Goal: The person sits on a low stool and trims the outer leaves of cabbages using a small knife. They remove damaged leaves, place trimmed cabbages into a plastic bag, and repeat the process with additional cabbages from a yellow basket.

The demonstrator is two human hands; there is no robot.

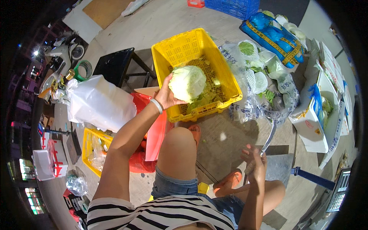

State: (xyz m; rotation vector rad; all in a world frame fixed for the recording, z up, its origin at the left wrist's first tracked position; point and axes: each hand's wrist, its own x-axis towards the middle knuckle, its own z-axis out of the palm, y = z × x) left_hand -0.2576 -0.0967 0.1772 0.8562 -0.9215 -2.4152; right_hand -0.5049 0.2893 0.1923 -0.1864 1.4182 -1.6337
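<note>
My left hand (pixel 165 93) grips a pale green cabbage (pixel 188 83) from its left side, above a yellow plastic crate (pixel 172 116) that holds loose leaf scraps (pixel 207 96). Lower right, my right hand (pixel 254 161) is closed on the handle end of a long knife (pixel 269 138), its blade pointing up and away from me. Beyond that blade lies an open clear plastic bag (pixel 247 103) with cabbages in white foam nets (pixel 260 82) and some green leaves inside.
A black stool (pixel 112 66) and a large white bag (pixel 99 103) stand left. Red bags (pixel 141 164) and a smaller yellow crate (pixel 89 152) lie below. At right are a blue net sack (pixel 267 37), white foam boxes (pixel 312 126) and a scale with a metal platform (pixel 277 169).
</note>
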